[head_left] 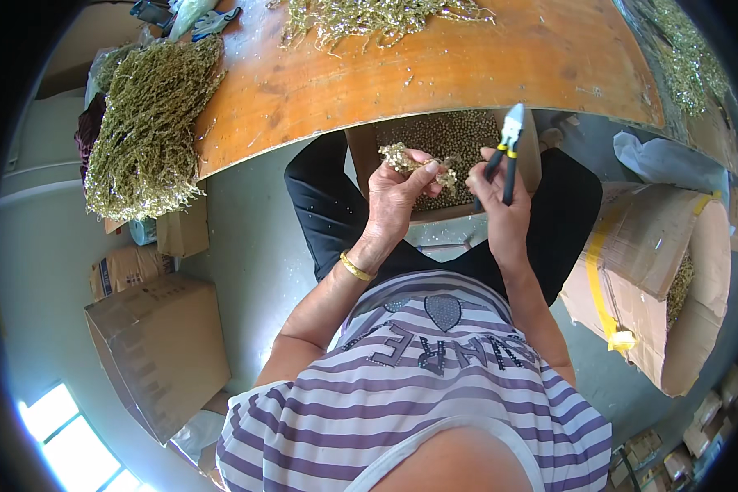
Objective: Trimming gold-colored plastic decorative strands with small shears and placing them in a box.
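Pinched in the fingers of my left hand (395, 197) is a small bunch of gold glitter sprigs (398, 157), its ends sticking out on both sides. My right hand (504, 205) is closed around the black handles of a pair of cutting pliers (512, 131), whose silver jaws point up and away from me. The pliers are to the right of the sprigs and apart from them. Below both hands, between my knees, a cardboard box (361, 156) holds many small gold beads or clippings (467, 131).
An orange-brown wooden table (467, 74) curves across in front, with gold sprigs (377, 18) on it. A thick gold bundle (152, 123) hangs over its left edge. Cardboard boxes stand at left (168, 344) and right (623, 262), the right one taped yellow.
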### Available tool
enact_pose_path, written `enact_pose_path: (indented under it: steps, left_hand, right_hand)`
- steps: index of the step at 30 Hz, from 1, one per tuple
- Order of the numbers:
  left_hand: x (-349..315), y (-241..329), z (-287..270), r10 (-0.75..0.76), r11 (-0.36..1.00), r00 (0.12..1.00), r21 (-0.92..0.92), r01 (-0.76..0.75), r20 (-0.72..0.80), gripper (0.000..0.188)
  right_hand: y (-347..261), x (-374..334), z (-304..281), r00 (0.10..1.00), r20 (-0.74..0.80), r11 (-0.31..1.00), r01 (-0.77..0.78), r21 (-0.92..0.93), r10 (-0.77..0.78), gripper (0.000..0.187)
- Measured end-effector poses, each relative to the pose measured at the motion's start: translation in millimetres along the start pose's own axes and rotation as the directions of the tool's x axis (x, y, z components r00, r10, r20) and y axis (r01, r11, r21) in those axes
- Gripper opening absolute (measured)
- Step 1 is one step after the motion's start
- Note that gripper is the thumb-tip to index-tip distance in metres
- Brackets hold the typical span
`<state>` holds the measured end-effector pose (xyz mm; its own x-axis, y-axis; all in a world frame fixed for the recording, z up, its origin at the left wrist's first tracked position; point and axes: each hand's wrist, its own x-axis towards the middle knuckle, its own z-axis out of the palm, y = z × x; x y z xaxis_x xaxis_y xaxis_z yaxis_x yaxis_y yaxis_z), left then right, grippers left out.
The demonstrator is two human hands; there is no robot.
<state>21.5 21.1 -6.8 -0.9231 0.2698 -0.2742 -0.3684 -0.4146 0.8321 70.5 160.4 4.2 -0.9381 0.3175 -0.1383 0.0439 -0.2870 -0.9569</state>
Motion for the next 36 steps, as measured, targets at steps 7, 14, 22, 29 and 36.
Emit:
enact_pose_path:
  steps: [7, 14, 22, 29, 36]
  left_hand:
    - [-1.6, -1.8, 7.8, 0.069, 0.997, 0.997, -0.03, -0.068, 0.041, 0.01]
    - [-2.2, -0.4, 7.0, 0.026, 1.0, 0.997, -0.012, -0.026, 0.074, 0.009]
    - [-1.0, 0.2, 8.5, 0.032, 0.997, 0.999, 0.072, -0.032, 0.011, 0.01]
    - [-1.8, 7.2, 12.1, -0.012, 0.995, 1.0, 0.099, 0.011, 0.002, 0.011]
    - [-1.2, 12.2, 13.2, 0.037, 0.979, 0.999, 0.199, -0.029, -0.038, 0.012]
  right_hand:
    - [9.2, -4.2, 8.6, 1.0, 0.014, 0.978, 0.003, -0.208, 0.0, 0.035]
    - [17.1, -4.1, 6.9, 0.996, 0.07, 0.998, 0.056, -0.04, -0.053, 0.033]
    - [4.8, -2.4, -2.1, 0.976, 0.168, 0.973, -0.165, 0.164, 0.137, 0.034]
    - [4.9, 2.8, -4.3, 0.974, 0.102, 0.949, -0.222, 0.224, 0.203, 0.032]
    - [-23.2, -25.9, -3.9, 0.999, 0.043, 0.943, -0.013, -0.333, 0.029, 0.027]
